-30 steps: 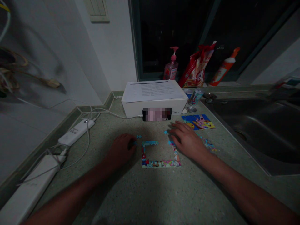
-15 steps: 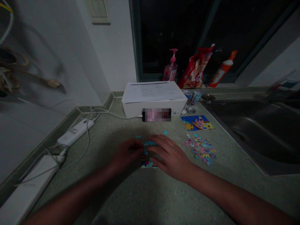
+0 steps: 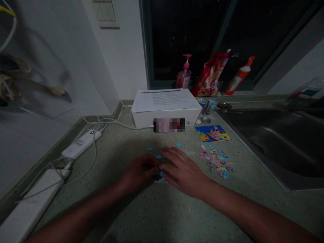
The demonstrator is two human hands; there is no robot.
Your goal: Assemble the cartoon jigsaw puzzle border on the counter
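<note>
A partly joined jigsaw puzzle [image 3: 159, 177] lies on the counter in front of me, mostly covered by my hands. My left hand [image 3: 140, 170] comes over it from the left, thumb and forefinger curled into a pinch; whatever is between the tips is too small and dark to make out. From the right, my right hand [image 3: 183, 172] rests over the puzzle with its fingers stretched out, tips close to the left fingertips. Loose blue puzzle pieces [image 3: 179, 144] lie just beyond the hands. A heap of mixed puzzle pieces [image 3: 217, 162] is right of my right hand.
A SpongeBob picture card [image 3: 213, 133] lies behind the heap. Beyond the hands, a phone [image 3: 169, 125] leans on a white box [image 3: 141, 116]. A can [image 3: 210, 106] stands beside it. The sink [image 3: 253, 148] is at right; a power bank [image 3: 82, 143] and cables are at left.
My left fingers have shifted slightly right, nearer the right fingertips, and less of the puzzle shows between the hands. The right hand has moved slightly left.
</note>
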